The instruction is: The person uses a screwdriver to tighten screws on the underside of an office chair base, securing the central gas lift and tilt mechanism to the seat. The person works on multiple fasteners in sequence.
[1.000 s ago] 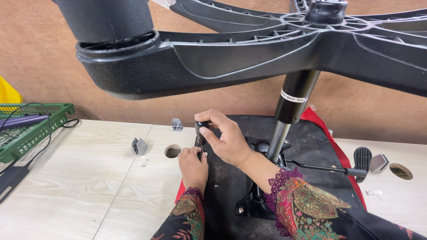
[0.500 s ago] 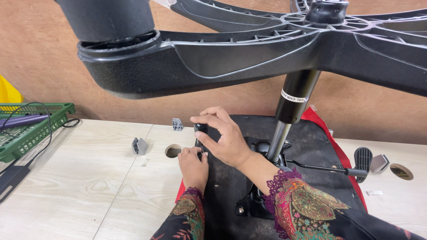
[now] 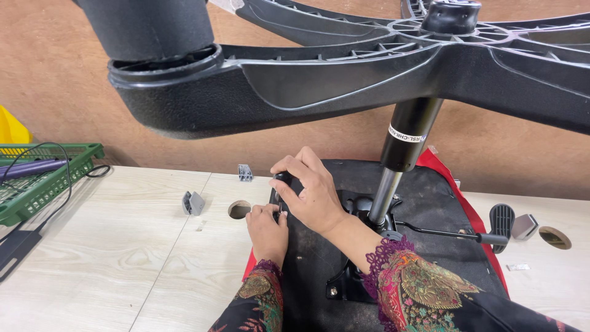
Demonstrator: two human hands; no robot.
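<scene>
Little has shifted since 0.5 s ago — right hand [image 3: 313, 193] stays clenched on a small black knob-like part [image 3: 283, 179], probably a fastener, at the upturned black fabric seat underside's [image 3: 430, 203] 9 o'clock edge. Left hand [image 3: 265, 226] pinches just below it — best kept steadying.

On the upturned office chair seat [image 3: 424, 203], the right hand [image 3: 310, 190] grips a small black part [image 3: 281, 179] while the left hand [image 3: 267, 229] steadies just below it, beneath the star base [image 3: 344, 74].
</scene>
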